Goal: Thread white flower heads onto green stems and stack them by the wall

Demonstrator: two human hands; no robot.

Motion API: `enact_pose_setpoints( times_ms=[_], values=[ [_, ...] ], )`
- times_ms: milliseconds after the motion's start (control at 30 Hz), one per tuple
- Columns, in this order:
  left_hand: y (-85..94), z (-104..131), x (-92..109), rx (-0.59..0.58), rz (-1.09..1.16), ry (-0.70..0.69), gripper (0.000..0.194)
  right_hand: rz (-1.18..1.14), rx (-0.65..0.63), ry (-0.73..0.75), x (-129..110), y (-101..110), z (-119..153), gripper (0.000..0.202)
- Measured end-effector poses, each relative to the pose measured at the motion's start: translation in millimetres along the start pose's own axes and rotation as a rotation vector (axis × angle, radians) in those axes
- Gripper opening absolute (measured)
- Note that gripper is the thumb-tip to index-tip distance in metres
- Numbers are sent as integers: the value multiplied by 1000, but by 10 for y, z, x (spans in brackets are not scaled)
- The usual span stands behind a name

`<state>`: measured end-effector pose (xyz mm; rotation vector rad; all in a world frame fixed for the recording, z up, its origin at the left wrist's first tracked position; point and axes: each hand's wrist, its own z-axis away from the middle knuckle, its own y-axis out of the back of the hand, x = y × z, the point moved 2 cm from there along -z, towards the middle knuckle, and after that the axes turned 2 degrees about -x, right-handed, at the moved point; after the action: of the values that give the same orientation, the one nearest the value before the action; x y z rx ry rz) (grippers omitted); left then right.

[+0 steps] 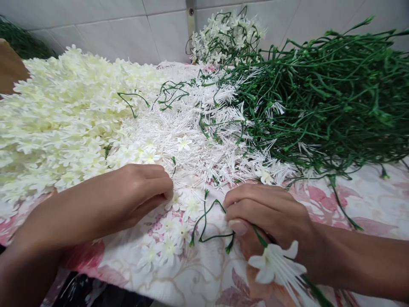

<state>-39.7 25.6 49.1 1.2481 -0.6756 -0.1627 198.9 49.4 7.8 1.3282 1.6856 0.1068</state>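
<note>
My right hand (271, 213) is closed around a green artificial flower stem (214, 236). Its thin branches with small green tips stick out to the left of the fingers. A white flower with long white stamens (277, 264) shows below that hand on the same bunch of green. My left hand (140, 192) has its fingers curled together at the near edge of the white stamen pile (159, 132); whatever they may pinch is hidden. Several loose white blossoms (169, 249) lie on the cloth between the hands.
A large heap of cream-white blossoms (64, 115) spreads at the left. Green stems (332, 98) are piled at the right. Assembled white flowers (226, 38) stand by the tiled wall (118, 38). Floral cloth (198, 281) covers the table; black plastic (99, 294) shows at the near edge.
</note>
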Motion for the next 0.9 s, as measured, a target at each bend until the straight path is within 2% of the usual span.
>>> enact_pose_setpoints(
  times_ms=[100,300,467,733,900],
  values=[
    [-27,-25,10,-82,-23,9,18,-8,4,0,4,-2,4,12],
    [-17,-12,-10,-49,-63,10,17,-6,-2,-4,4,5,6,12],
    [-18,-39,-14,-87,-1,29,18,-1,-15,-17,22,-7,0,15],
    [-18,-131,-58,-67,-61,-104,20,23,-28,-9,19,-5,6,17],
    [-34,-159,-92,-161,-54,-150,13,23,-24,-15,21,-3,2,17]
  ],
)
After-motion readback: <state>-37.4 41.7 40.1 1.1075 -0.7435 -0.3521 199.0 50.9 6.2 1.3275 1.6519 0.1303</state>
